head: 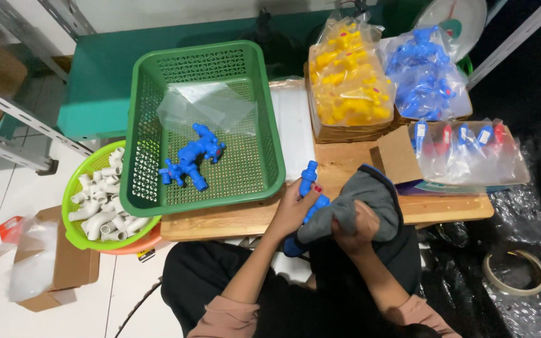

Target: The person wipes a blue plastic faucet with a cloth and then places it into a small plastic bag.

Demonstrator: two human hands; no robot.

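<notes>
My left hand (293, 208) grips a blue plastic tap (309, 178) at the near edge of the wooden board (233, 219). My right hand (355, 228) presses a grey cloth (370, 197) against the lower part of that tap. The tap's top sticks up above my left fingers; its lower end is hidden under the cloth. Two or three more blue taps (192, 159) lie in the green basket (151, 125) to the left, next to an empty clear bag (205, 106).
A lime round basket (73, 191) of white pipe elbows sits at lower left. Bags of yellow taps (349, 78) and blue taps (424, 72) rest on cardboard boxes behind. A clear bag of packaged taps (471, 150), a tape roll (515, 272) and a cardboard box (64, 269) lie around.
</notes>
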